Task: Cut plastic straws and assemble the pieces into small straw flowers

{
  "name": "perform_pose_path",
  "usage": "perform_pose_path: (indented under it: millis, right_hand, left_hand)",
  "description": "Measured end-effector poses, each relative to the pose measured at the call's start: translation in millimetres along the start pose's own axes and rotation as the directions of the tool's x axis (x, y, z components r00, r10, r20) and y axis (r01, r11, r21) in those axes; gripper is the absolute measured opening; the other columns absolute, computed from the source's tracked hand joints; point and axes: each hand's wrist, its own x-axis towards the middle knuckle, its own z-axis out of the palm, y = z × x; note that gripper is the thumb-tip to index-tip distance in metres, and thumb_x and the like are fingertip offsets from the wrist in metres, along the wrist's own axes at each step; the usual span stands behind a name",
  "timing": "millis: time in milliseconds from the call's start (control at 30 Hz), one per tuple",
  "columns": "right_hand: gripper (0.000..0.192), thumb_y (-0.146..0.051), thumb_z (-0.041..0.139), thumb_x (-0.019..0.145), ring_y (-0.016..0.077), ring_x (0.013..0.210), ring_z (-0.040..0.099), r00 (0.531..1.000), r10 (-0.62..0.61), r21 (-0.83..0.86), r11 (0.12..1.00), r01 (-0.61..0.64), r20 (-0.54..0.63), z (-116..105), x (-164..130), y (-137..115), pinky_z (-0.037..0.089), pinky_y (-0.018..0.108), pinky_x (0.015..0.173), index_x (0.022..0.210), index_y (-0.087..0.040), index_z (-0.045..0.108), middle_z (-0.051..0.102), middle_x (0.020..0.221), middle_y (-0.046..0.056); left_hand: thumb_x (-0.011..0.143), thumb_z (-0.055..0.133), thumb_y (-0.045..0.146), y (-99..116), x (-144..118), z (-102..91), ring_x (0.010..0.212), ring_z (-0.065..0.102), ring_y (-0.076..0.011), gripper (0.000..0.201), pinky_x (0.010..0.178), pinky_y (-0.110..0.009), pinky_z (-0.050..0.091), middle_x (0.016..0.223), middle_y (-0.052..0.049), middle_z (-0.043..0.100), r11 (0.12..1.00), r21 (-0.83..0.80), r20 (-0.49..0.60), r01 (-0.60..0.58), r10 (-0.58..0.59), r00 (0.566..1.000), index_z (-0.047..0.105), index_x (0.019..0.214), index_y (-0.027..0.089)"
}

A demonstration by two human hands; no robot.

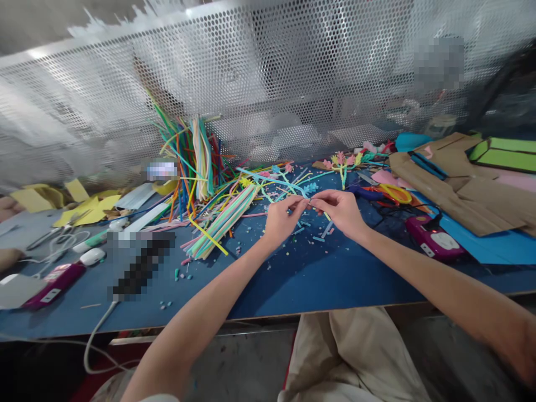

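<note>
Beige trousers [355,357] sit nearest us below the blue work table [293,279]. Above its middle our left hand [281,219] and right hand [340,211] meet, thumb and fingertips of each pressed together, pinching a thin light-blue pipe cleaner [272,181] held just off the surface. We judge we are mid-twist, shaping its end. Next comes a firm, small turn without letting the strand slip. Left of our hands lies a bundle of pastel straight stems [221,223]; yellow-handled scissors [393,194] rest to the right

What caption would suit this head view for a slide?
Left hand and right hand pinch a thin strip above a blue table littered with straws.
</note>
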Motion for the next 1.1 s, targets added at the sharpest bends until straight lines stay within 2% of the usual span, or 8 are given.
perform_pose_path:
  millis: [200,367,500,700,800,900,1000,1100]
  right_hand:
    - [0.020,-0.042,0.072,0.084,0.0181,0.070,0.066,0.998,-0.064,-0.095,0.993,0.065,0.023,-3,-1,2,0.053,0.033,0.066,0.086,-0.022,0.074,0.074,0.083,0.004]
    - [0.017,-0.039,0.068,0.088,0.0202,0.084,0.067,0.974,-0.215,-0.191,0.955,0.226,0.074,-5,-4,-4,0.053,0.036,0.078,0.088,-0.023,0.072,0.072,0.092,0.004]
    - [0.011,-0.034,0.068,0.089,0.0198,0.085,0.065,0.934,-0.336,-0.202,0.913,0.355,0.125,-10,-2,-8,0.051,0.036,0.081,0.086,-0.024,0.072,0.071,0.088,0.003]
    - [0.015,-0.037,0.071,0.087,0.0186,0.082,0.064,0.948,-0.283,-0.178,0.935,0.307,0.147,-15,2,-6,0.051,0.034,0.077,0.088,-0.022,0.072,0.070,0.088,0.003]
    - [0.019,-0.040,0.073,0.085,0.0182,0.080,0.065,0.970,-0.211,-0.149,0.962,0.228,0.122,-15,2,-6,0.051,0.033,0.075,0.089,-0.021,0.072,0.071,0.088,0.004]
    - [0.024,-0.043,0.075,0.082,0.0169,0.073,0.064,0.991,-0.101,-0.097,0.989,0.110,0.091,-12,2,-6,0.051,0.031,0.069,0.087,-0.020,0.072,0.070,0.081,0.003]
    - [0.028,-0.046,0.074,0.081,0.0142,0.063,0.059,0.994,0.040,0.001,0.999,-0.040,0.098,-7,2,-4,0.049,0.029,0.062,0.084,-0.019,0.074,0.067,0.070,0.002]
    - [0.032,-0.049,0.077,0.077,0.0135,0.062,0.058,0.975,0.185,0.118,0.973,-0.199,0.121,-2,2,1,0.050,0.028,0.061,0.085,-0.018,0.075,0.067,0.070,0.003]
  left_hand:
    - [0.097,0.055,0.047,4,0,1.7,0.062,0.062,-0.0117,0.032,0.061,-0.025,0.051,0.081,-0.002,0.075,0.975,-0.199,0.082,0.100,-0.085,0.993,0.070,0.089,0.019]
    - [0.095,0.055,0.053,2,3,2.5,0.059,0.056,-0.0109,0.039,0.059,-0.025,0.047,0.069,-0.002,0.069,0.887,-0.412,0.218,0.207,-0.125,0.968,0.065,0.081,0.018]
    - [0.093,0.058,0.054,2,4,0.3,0.061,0.054,-0.0097,0.038,0.060,-0.023,0.045,0.072,-0.002,0.068,0.828,-0.501,0.280,0.254,-0.123,0.952,0.063,0.083,0.017]
    - [0.089,0.065,0.052,2,4,-1.6,0.061,0.056,-0.0097,0.035,0.060,-0.023,0.044,0.077,-0.002,0.072,0.834,-0.490,0.305,0.252,-0.107,0.946,0.062,0.087,0.017]
    - [0.093,0.061,0.048,1,3,-1.7,0.065,0.061,-0.0112,0.031,0.062,-0.024,0.045,0.078,-0.003,0.073,0.921,-0.369,0.217,0.122,-0.042,0.975,0.063,0.089,0.018]
    - [0.096,0.058,0.042,-5,2,-3.5,0.068,0.064,-0.0128,0.025,0.070,-0.027,0.046,0.077,-0.002,0.073,0.994,-0.030,0.056,-0.103,0.104,0.993,0.066,0.090,0.019]
    - [0.096,0.060,0.036,-14,2,-8.5,0.072,0.066,-0.0147,0.018,0.081,-0.033,0.043,0.078,-0.001,0.075,0.874,0.362,0.045,-0.326,0.333,0.942,0.071,0.091,0.023]
    - [0.095,0.061,0.034,-20,2,-14.9,0.079,0.068,-0.0163,0.013,0.086,-0.036,0.039,0.087,0.000,0.078,0.725,0.517,0.152,-0.454,0.444,0.883,0.073,0.095,0.029]
